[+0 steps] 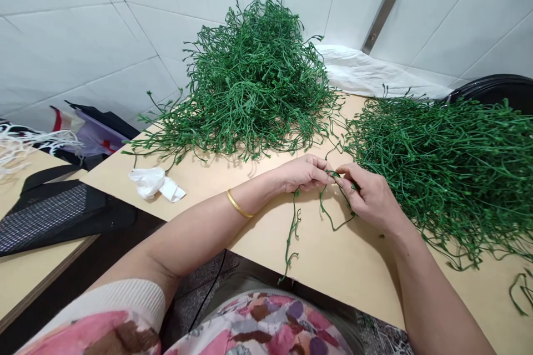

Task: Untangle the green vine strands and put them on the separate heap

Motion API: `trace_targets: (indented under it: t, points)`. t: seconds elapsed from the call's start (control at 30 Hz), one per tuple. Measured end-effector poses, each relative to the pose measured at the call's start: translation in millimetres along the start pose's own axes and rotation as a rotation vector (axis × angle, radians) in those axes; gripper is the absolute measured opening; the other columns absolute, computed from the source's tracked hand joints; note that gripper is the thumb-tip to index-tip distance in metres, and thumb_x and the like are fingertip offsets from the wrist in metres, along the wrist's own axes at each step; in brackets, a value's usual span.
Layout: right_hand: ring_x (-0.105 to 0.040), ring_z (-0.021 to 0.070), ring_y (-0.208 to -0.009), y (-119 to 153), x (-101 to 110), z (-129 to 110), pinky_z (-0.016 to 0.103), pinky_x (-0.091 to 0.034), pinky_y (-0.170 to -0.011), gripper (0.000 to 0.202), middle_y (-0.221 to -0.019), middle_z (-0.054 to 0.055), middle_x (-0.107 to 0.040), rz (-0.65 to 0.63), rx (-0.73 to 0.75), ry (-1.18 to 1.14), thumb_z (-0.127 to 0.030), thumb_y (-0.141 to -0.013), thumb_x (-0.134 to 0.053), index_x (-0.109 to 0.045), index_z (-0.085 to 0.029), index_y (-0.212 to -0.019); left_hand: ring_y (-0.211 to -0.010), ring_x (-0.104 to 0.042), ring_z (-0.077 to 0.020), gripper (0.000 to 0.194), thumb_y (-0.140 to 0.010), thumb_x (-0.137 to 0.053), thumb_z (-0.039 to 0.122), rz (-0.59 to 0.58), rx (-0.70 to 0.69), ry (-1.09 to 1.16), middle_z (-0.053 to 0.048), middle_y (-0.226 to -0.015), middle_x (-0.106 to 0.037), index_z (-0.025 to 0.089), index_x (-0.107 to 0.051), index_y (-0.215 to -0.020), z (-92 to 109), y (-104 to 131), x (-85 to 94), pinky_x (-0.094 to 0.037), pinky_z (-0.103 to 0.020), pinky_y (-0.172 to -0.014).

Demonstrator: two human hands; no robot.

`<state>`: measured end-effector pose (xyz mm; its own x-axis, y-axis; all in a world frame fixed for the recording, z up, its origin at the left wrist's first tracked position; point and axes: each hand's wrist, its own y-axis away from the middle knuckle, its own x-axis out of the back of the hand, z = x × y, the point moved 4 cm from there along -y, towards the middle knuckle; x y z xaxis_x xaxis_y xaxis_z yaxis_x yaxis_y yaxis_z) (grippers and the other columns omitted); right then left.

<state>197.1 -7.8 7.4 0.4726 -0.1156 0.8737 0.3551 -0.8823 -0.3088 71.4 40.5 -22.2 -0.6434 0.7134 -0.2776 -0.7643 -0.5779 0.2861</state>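
Both hands meet over the light wooden table (266,222). My left hand (307,173) is closed round a thin green plastic stem, whose branched end (288,244) hangs down over the table. Fingers and thumb of my right hand (366,191) pinch the same green strands, touching my left fingertips. A loop of green stem (333,227) dangles between the hands. Behind them rises a tall heap of green stems (258,77). A second heap (458,161) lies to the right, beside my right hand.
Crumpled white tissue (156,183) lies left of my forearm. At the left, another table holds a black mesh item (45,216) and white strands (29,144). White plastic (370,72) and a black round object (499,89) are near the tiled wall.
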Motion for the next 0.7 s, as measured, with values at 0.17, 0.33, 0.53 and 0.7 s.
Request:
trace_targets:
  t: [0.17, 0.33, 0.53, 0.7]
  points:
    - [-0.052, 0.0142, -0.065, 1.2, 0.9, -0.1, 0.024, -0.038, -0.061, 0.026, -0.076, 0.004, -0.059, 0.036, 0.092, 0.02, -0.013, -0.078, -0.042, -0.055, -0.018, -0.099, -0.032, -0.02, -0.0008, 0.009, -0.064, -0.062, 0.013, 0.002, 0.062, 0.024, 0.007, -0.04, -0.038, 0.013, -0.053, -0.065, -0.8, -1.2, 2.8, -0.007, -0.018, -0.035]
    - [-0.051, 0.0141, -0.066, 0.4, -1.5, -0.1, 0.024, -0.038, -0.063, 0.028, -0.074, 0.003, -0.058, 0.056, 0.13, -0.004, -0.009, -0.074, -0.043, -0.057, -0.019, -0.096, -0.032, -0.021, -0.0005, 0.013, -0.063, -0.065, 0.017, 0.015, 0.081, 0.045, 0.006, -0.041, -0.042, 0.013, -0.052, -0.062, -1.6, -1.8, 4.0, -0.007, -0.017, -0.035]
    - [-0.042, 0.0113, -0.056, -2.1, -3.5, -2.4, 0.022, -0.032, -0.054, 0.013, -0.063, 0.0, -0.048, 0.083, 0.029, -0.053, -0.016, -0.08, -0.039, -0.051, -0.019, -0.075, -0.032, -0.021, -0.0005, 0.019, -0.06, -0.069, 0.021, -0.007, 0.017, -0.014, 0.006, -0.04, -0.041, 0.013, -0.052, -0.058, -2.5, -1.9, 2.8, -0.007, -0.019, -0.035]
    - [-0.041, 0.0109, -0.052, -1.2, -6.1, 0.2, 0.022, -0.03, -0.053, 0.015, -0.062, -0.001, -0.049, 0.007, -0.019, -0.023, -0.024, -0.085, -0.037, -0.052, -0.019, -0.088, -0.033, -0.019, -0.0004, 0.019, -0.059, -0.07, 0.023, 0.002, 0.027, 0.014, 0.006, -0.041, -0.039, 0.013, -0.053, -0.059, -2.2, -1.7, 2.5, -0.006, -0.019, -0.036]
